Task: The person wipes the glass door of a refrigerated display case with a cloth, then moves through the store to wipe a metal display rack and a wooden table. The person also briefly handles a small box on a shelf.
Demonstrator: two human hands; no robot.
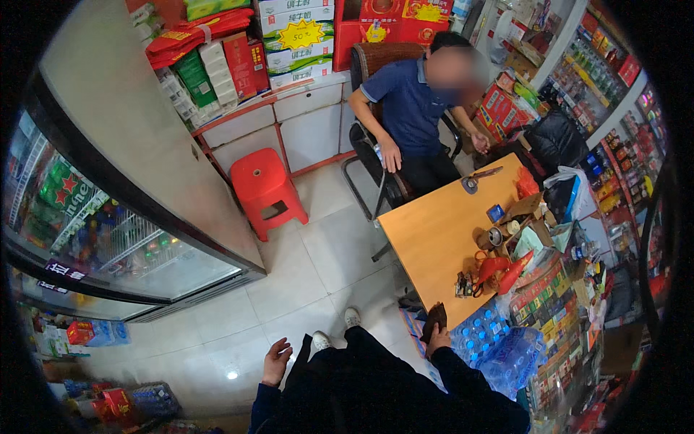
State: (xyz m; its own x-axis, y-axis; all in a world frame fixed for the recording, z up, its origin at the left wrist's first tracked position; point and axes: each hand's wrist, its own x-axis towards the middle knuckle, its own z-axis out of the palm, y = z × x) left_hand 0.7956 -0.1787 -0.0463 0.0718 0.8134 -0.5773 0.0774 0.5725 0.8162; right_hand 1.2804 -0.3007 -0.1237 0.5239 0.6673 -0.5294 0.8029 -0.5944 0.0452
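At the near corner of the wooden desk (434,228), my right hand (438,343) grips a small dark brown object (434,321), perhaps a leather pouch or wallet; its exact kind is unclear. Shrink-wrapped water bottles (478,332) stand just right of that hand. My left hand (277,361) hangs over the tiled floor with its fingers apart and nothing in it. On the desk lie red-handled scissors (480,274), an opened can (494,237), a small blue box (495,213) and a dark flat item (470,185).
A person (415,108) sits in an armchair behind the desk. A red plastic stool (265,184) stands by white cabinets (309,138). The glass-door drinks fridge (119,217) is on the left. A display case of small packs (558,320) borders the desk's right side.
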